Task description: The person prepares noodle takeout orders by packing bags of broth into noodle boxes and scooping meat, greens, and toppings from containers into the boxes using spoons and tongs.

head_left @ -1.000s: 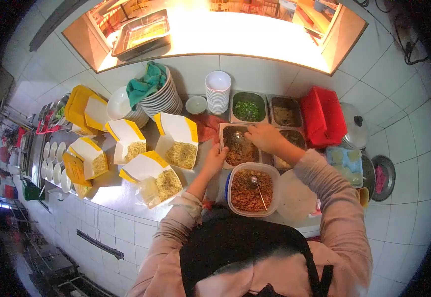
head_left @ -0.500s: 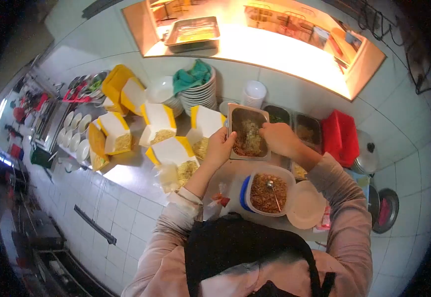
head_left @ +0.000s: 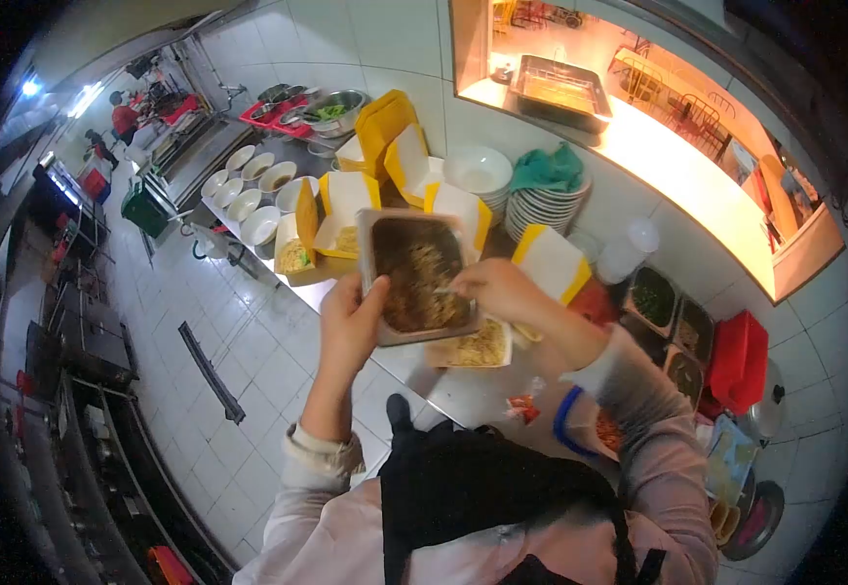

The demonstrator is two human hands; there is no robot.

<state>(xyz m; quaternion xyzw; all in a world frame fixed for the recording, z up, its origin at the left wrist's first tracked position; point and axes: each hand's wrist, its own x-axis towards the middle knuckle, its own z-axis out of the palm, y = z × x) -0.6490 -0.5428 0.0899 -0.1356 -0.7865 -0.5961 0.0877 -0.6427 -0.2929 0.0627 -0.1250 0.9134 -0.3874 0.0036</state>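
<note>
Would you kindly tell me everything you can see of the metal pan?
The pan is rectangular, silvery and metallic-looking, with rounded corners and a flat rim. Brown food, paler in the middle and slightly blurred, lies inside. It is raised above the counter, its opening facing the camera. The left hand holds its left edge; the right hand is over its right side, its contact unclear.

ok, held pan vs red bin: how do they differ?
Colour: the pan is grey metal; the bin is red.
Pose: the pan is held up in the left hand; the bin sits at the far right of the counter, untouched.
Contents: the pan has brownish food in it; I can't tell what, if anything, the bin holds.
Shared: both rectangular and open-topped.
</note>
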